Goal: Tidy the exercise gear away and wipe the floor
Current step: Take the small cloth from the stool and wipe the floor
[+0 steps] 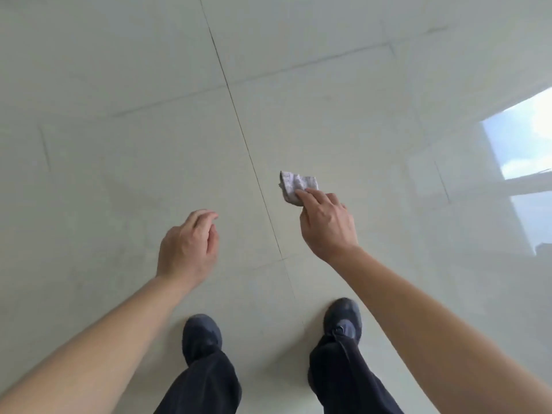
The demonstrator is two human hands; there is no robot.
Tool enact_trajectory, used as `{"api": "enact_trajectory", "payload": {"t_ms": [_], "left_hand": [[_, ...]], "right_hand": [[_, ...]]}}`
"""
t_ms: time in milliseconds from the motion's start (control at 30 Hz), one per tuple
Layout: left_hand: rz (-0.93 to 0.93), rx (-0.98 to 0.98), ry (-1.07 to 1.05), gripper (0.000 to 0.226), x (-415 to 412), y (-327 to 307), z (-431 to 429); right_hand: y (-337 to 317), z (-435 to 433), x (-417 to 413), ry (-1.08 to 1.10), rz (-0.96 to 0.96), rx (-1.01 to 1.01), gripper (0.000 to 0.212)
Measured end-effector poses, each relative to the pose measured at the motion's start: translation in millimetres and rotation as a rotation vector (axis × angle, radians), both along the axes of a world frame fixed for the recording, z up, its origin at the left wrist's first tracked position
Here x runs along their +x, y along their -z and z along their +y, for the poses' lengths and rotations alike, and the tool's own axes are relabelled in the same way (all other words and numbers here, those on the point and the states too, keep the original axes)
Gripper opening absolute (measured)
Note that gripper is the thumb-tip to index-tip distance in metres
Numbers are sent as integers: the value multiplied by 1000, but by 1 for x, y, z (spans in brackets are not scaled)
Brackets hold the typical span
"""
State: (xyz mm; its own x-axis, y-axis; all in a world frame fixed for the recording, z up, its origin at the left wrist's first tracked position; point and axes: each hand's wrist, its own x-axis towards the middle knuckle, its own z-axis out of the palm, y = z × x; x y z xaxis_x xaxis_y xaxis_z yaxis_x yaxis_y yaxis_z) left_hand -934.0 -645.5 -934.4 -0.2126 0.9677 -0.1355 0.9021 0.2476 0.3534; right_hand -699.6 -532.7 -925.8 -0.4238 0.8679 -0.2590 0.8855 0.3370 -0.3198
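Right hand (327, 225) pinches the one grey cloth (297, 185) by its near edge, over the floor (119, 159) just right of a tile joint (254, 168). Left hand (186, 246) hangs loose-fingered and holds nothing. Two dark shoes (201, 333) stand below. No exercise gear is visible, so tidying is probably done and wiping remains.

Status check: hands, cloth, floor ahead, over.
Right hand grips grey cloth. Left hand empty, fingers loosely curled. On the tiled floor: only shoes and window glare in view.
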Motion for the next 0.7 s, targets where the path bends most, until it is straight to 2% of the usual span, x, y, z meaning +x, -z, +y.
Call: {"api": "enact_trajectory", "payload": {"t_ms": [133,267,367,433,533,633,700], "left_hand": [[78,180,41,36,-45,-203,59],[196,417,-30,33,-96,-445,97],[298,546,-92,32,-122,-611,85],[367,630,-155,29,-131,-699,56],[479,750,-277,29,-134,-782,-7],[556,800,-465,28,-125,-813,-89],[627,728,-554,29,-116,-816,-147]], "right_hand": [[-200,66,-27,13,63,171,42],[-442,116,-71,-54,178,394,41],[-609,124,-101,-142,293,575,41],[-696,116,-121,-229,374,691,41],[-769,92,-152,-339,540,790,41],[-784,48,-189,-494,612,722,42],[-779,12,-215,-660,591,689,49]]}}
